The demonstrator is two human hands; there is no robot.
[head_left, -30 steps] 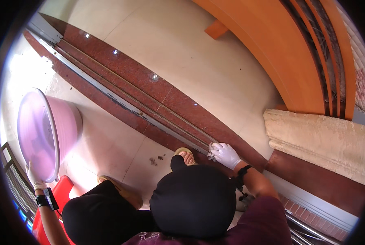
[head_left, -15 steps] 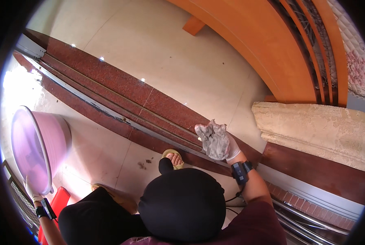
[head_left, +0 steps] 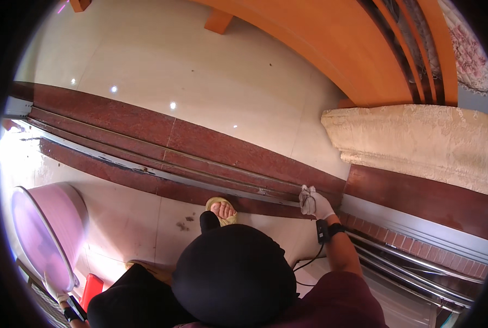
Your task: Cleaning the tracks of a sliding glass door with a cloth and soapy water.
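My right hand (head_left: 322, 207), in a white glove, is closed around a crumpled grey rag (head_left: 308, 200) over the right part of the door sill. The rag is bunched small beside the metal door track (head_left: 233, 183). At the lower left, my left hand (head_left: 56, 290), also gloved, grips the lower rim of a large purple plastic tub (head_left: 72, 210). The tub is tilted on its side, with its mouth turned to the left. Its fingers are partly lost in glare and shade.
A dark red stone sill (head_left: 200, 142) crosses the floor. An orange wooden bench (head_left: 331, 44) stands at the far right, near a cream patterned cloth (head_left: 413, 134). Metal rails (head_left: 413, 265) run at the lower right. A red object (head_left: 92, 290) sits by the tub. Dirt crumbs (head_left: 185, 222) lie near my sandalled foot (head_left: 222, 210).
My right hand has moved down to the sill with the rag, which was spread wider before and is now bunched up. My left hand stays at the tub. The whole view has shifted.
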